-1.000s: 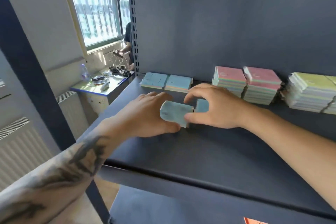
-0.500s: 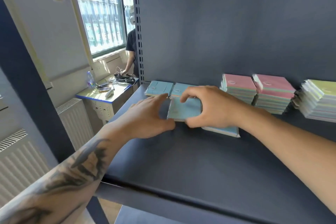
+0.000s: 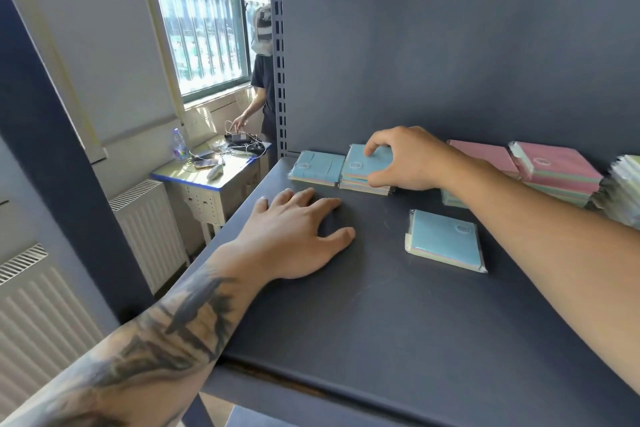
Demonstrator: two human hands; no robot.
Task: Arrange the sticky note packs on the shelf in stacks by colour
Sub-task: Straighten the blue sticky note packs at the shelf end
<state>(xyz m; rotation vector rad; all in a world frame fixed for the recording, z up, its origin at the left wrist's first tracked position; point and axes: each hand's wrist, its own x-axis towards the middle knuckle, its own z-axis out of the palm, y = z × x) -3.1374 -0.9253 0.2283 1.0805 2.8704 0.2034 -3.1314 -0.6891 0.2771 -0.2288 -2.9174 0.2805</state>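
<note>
My right hand (image 3: pixel 408 159) grips a blue sticky note pack (image 3: pixel 363 163) lying on top of a small blue stack at the back left of the dark shelf (image 3: pixel 381 322). A single blue pack (image 3: pixel 317 168) lies just left of that stack. Another blue pack (image 3: pixel 445 239) lies alone mid-shelf, under my right forearm. Flat on the shelf, my left hand (image 3: pixel 294 232) rests with fingers spread and holds nothing. Pink stacks (image 3: pixel 554 166) stand to the right of my right hand, and a yellow-green stack (image 3: pixel 623 191) sits at the right edge.
The shelf's back panel (image 3: pixel 450 45) rises right behind the stacks, with an upright post (image 3: pixel 277 45) at its left. Beyond the shelf, a person (image 3: pixel 259 87) stands at a small desk (image 3: pixel 211 177) with cables and a bottle. Radiators line the left wall.
My right hand carried the blue pack back onto the blue stack. My left hand let go of it and dropped flat on the shelf. A lone blue pack is now uncovered mid-shelf.
</note>
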